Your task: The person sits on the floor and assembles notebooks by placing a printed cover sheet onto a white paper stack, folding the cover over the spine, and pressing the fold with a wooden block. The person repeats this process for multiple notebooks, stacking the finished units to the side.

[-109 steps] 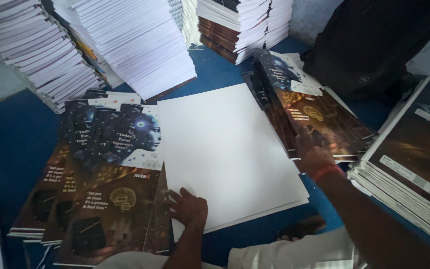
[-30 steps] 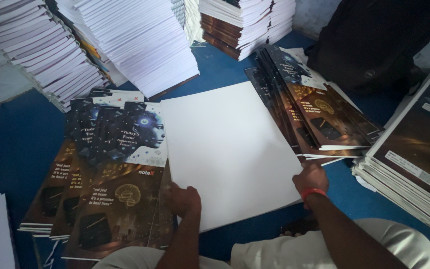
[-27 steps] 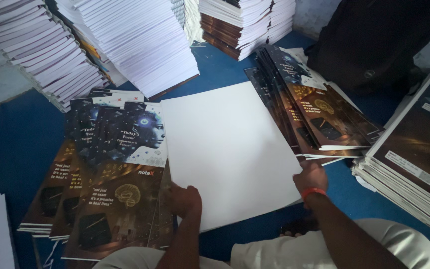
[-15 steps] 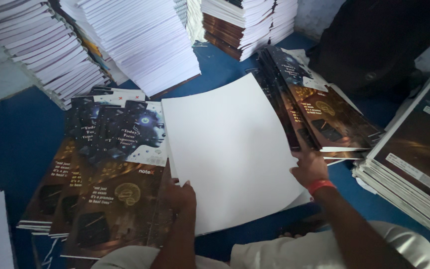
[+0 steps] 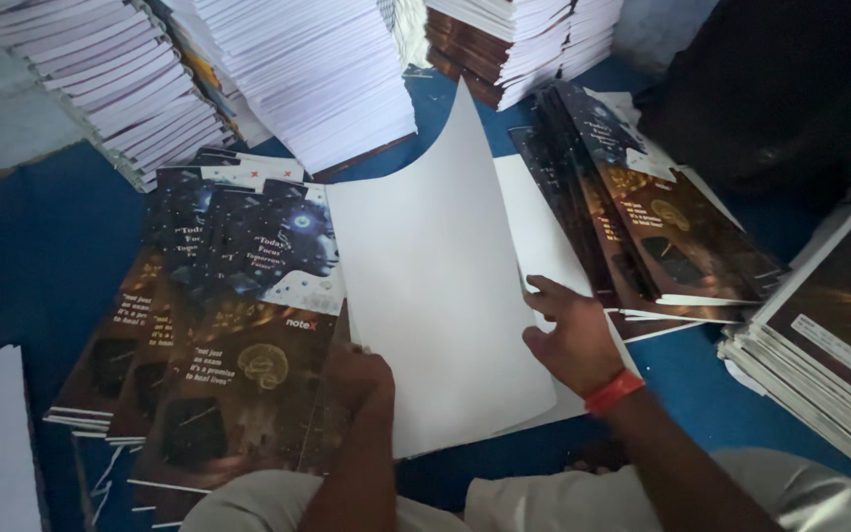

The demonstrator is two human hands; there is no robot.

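Note:
A large white sheet [image 5: 435, 286] lies in the middle, its right edge lifted and curling up off the white stack [image 5: 534, 236] beneath. My right hand [image 5: 575, 340], with a red band at the wrist, holds that raised right edge. My left hand [image 5: 361, 376] presses on the sheet's lower left corner, next to a fanned pile of dark printed covers [image 5: 229, 335] on the left. A second fanned pile of dark covers [image 5: 642, 217] lies just right of the white stack.
Tall stacks of white-edged booklets [image 5: 297, 69] stand at the back, with more at far left [image 5: 110, 79] and back centre [image 5: 514, 39]. Another stack of dark covers [image 5: 829, 355] sits at the right edge. Everything rests on a blue surface [image 5: 22, 256]. A dark shape [image 5: 780, 89] fills the top right.
My right hand moved from the covers on the right to the white sheet's right edge and lifted it, curling it toward the left. My left hand stayed at the lower left corner.

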